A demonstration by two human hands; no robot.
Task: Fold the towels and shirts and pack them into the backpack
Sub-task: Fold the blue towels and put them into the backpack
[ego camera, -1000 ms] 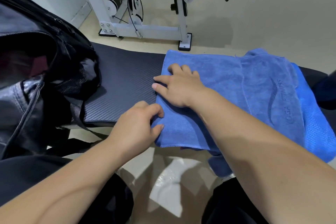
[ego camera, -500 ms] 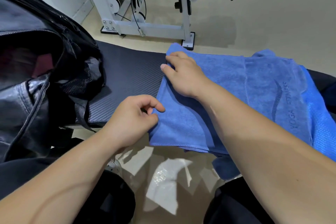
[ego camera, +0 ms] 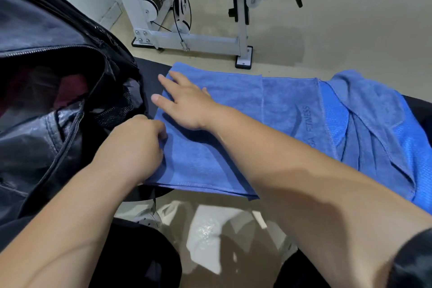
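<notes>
A blue towel (ego camera: pixel 236 110) lies partly folded across a black bench pad (ego camera: pixel 149 70); its right part is rumpled and printed with dark lettering. My right hand (ego camera: pixel 184 100) rests flat on the towel's left end with fingers spread. My left hand (ego camera: pixel 133 147) pinches the towel's near left edge. A black backpack (ego camera: pixel 46 82) stands unzipped at the left, touching the pad, with dark red cloth visible inside.
A white gym machine frame (ego camera: pixel 194 42) with cables and a weight stack stands on the beige floor beyond the bench. A black handle (ego camera: pixel 298 0) sticks out at the upper right. My dark-clothed knees are at the bottom, with shiny floor between them.
The towel's left end has slid left, closer to the backpack. My right hand has flattened on the towel's far left corner, and my left hand has closed on the near edge.
</notes>
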